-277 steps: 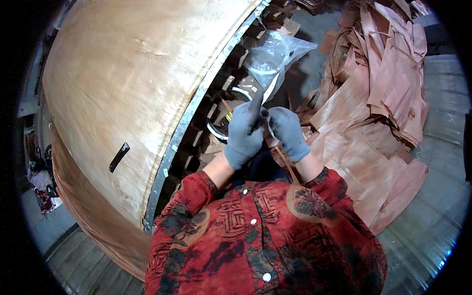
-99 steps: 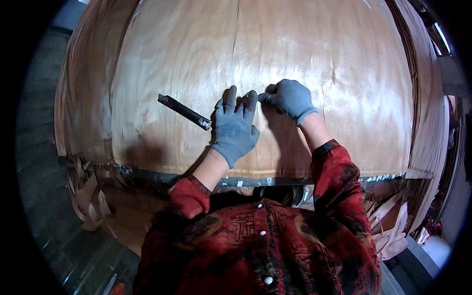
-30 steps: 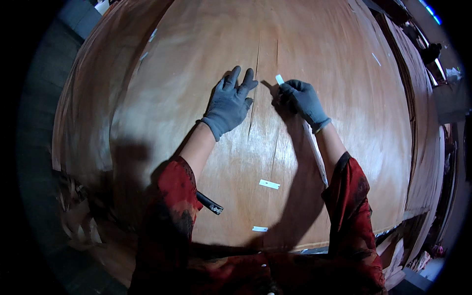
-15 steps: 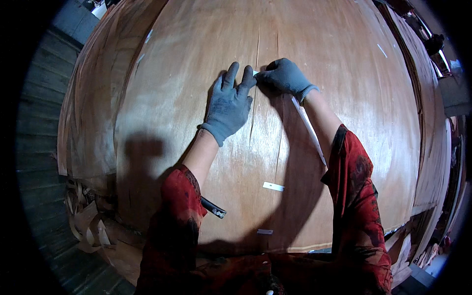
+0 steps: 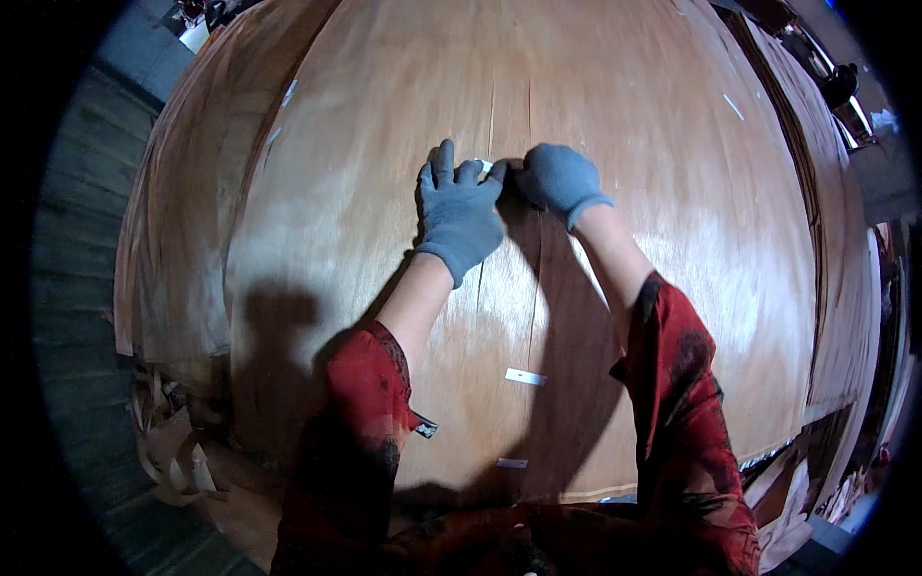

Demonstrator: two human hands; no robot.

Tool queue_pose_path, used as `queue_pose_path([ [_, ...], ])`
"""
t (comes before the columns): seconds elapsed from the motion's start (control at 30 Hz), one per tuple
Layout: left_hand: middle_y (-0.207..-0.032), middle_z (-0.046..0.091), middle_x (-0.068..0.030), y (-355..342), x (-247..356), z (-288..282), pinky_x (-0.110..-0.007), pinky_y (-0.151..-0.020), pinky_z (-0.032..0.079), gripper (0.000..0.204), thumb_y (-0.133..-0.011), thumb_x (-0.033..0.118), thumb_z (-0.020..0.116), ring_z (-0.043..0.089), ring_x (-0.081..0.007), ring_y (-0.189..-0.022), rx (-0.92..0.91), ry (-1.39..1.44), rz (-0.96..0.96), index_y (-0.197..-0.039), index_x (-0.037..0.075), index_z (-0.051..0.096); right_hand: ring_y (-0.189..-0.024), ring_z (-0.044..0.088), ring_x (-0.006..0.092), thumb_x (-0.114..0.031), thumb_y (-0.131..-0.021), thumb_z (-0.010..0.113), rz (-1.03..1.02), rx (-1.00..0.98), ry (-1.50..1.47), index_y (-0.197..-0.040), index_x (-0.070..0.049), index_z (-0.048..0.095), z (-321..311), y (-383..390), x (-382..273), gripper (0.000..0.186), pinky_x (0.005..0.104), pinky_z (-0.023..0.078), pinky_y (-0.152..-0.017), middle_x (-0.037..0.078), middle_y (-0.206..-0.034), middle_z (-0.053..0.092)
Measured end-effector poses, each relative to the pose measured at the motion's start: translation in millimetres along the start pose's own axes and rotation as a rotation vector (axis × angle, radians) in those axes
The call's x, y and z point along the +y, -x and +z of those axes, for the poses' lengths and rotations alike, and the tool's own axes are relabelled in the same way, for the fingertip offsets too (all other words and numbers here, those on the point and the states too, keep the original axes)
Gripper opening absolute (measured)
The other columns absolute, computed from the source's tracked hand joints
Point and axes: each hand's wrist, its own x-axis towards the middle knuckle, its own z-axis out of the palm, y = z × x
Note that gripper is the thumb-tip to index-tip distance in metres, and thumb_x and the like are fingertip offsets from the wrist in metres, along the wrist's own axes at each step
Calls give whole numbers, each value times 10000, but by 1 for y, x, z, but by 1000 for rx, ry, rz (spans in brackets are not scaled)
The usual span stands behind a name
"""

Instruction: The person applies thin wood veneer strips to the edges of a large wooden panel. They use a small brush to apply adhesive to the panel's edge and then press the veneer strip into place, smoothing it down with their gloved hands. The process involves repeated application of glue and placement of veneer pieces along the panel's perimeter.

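My left hand [image 5: 461,219], in a grey glove, lies with fingers spread on a large sheet of thin wood veneer [image 5: 384,106]. Under its fingertips a short piece of white tape [image 5: 483,166] shows, crossing a long split in the sheet. Beside it my right hand [image 5: 562,182], gloved alike, is closed in a pinch near the tape; its fingertips are mostly hidden. A long white tape strip [image 5: 588,261] trails from the right hand under the forearm. Two more white tape pieces, one in the middle [image 5: 525,376] and one near the front edge [image 5: 512,463], lie flat along the splits.
A dark tool end [image 5: 423,424] pokes out beside my left sleeve. More veneer layers stack at the left [image 5: 182,230] and right [image 5: 836,288]. Torn veneer scraps [image 5: 182,451] hang at the lower left. Ribbed grey flooring [image 5: 82,288] runs along the left.
Both hands have shifted slightly toward me in view. My left hand has turned and its fingers spread over the tape piece; the long strip is now more hidden by my right forearm.
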Motion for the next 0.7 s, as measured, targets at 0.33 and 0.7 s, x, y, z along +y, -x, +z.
queue_pose_path([
  [0.33,-1216,468,-113,0,10,-3,-528,-1033,180,570,-697,80,574,257,-421,-1269,110,34,-19,-1228,287,570,-711,649,252,-312,-858,585,-161,103,-724,-884,-60,687,21,21,68,273,343,487,-665,155,-763,659],
  [0.7,-1222,495,-128,-14,26,-14,-585,-1013,154,693,-688,137,572,224,-470,-1264,196,-63,-9,-1358,227,420,-836,640,331,-452,-734,652,33,-5,-411,-891,-45,704,-1,-53,69,439,353,482,-744,199,-868,662],
])
